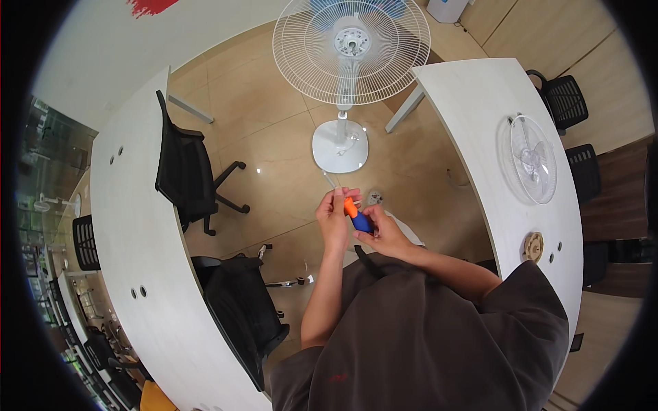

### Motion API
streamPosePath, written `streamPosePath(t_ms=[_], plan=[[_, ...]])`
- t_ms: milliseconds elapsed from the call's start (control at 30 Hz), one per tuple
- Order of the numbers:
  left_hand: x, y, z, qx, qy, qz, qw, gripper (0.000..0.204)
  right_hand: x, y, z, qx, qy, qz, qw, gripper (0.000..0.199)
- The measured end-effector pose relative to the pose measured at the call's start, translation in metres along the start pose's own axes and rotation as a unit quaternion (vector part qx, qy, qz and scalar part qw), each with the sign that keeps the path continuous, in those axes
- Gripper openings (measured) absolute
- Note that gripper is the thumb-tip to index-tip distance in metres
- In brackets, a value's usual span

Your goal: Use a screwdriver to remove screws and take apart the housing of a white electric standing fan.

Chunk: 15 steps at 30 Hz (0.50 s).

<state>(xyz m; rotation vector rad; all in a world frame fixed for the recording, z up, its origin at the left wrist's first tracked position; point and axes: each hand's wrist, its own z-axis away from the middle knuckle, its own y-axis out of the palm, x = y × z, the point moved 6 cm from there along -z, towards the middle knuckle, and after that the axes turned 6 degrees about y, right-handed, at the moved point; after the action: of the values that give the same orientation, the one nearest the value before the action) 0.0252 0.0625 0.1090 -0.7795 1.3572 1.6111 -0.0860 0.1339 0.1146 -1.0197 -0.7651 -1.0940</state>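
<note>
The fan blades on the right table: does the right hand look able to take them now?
Probably not: the right hand holds an orange-blue tool, and the fan blades lie well aside.

Glossy beige floor, white desks, black chairs, pale wall

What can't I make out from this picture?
All in the head view:
Orange-and-blue handle: lower end hidden by the right hand.
Thin pale shaft: whether it joins the handle is hidden by the left hand; its tip is too small to tell.
Standing fan: grille top cut off by the upper edge.
Round beige part: detail too small.
</note>
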Motion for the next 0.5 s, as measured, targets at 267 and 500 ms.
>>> streamPosePath(t_ms=[267,500], plan=[[-0.024,0.086,-0.063,0.080,0.028,-0.059,0.995,0.033,0.031,-0.065,-0.030,-0.125,-0.019,-0.137,0.982,0.048],[-0.036,0.123,-0.136,0.146,0.043,-0.152,0.977,0.032,0.056,-0.133,-0.089,-0.211,-0.059,-0.046,0.975,0.044]])
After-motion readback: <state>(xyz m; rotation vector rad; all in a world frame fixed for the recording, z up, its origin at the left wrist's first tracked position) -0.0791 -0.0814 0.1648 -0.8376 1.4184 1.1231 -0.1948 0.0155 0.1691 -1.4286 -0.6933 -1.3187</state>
